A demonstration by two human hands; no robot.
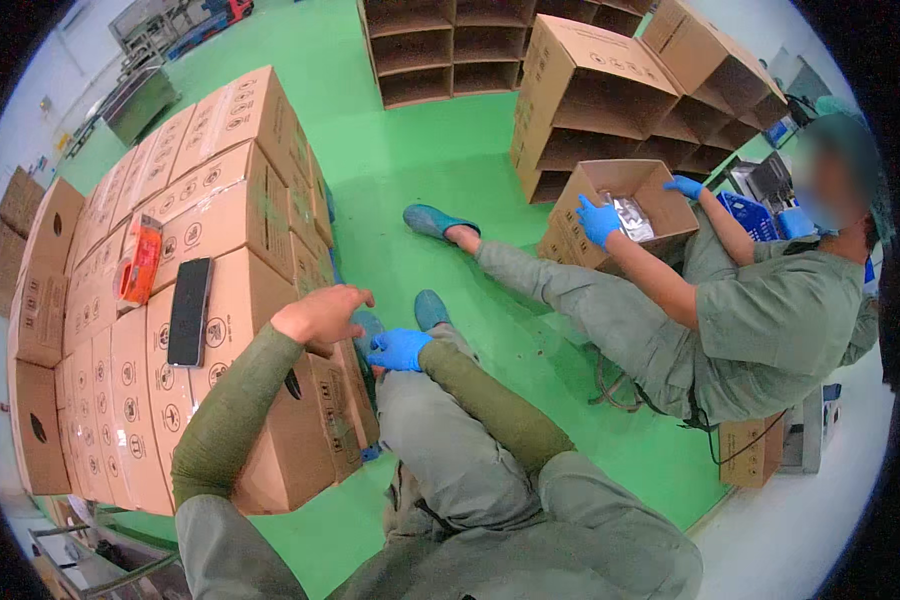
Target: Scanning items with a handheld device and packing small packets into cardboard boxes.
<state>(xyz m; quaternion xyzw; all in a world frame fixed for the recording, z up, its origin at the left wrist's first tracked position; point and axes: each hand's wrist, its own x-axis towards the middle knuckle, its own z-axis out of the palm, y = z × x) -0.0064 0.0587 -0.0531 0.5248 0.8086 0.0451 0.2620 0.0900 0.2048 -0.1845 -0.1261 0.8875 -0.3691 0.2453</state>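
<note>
My left hand [322, 316] is bare and held out beside the stacked cartons, its fingers loosely bent and apart, with nothing seen in it. Close to it, above my knee, my right hand [400, 350] wears a blue glove; its fingers are partly bent and point toward the left hand, and I see no object in them. Both forearms have olive sleeves. A black phone [189, 312] lies on top of the cardboard cartons [255, 285] to my left. Beyond the phone an orange-red tape dispenser [140, 262] rests on the same stack.
At right a seated co-worker [770, 310] in blue gloves reaches into an open carton [610, 195] holding silvery packets. Empty cartons lie on their sides [600, 80] behind, with cardboard shelving [450, 50] farther off. A blue basket [750, 215] stands beside the co-worker. The floor [410, 150] is green.
</note>
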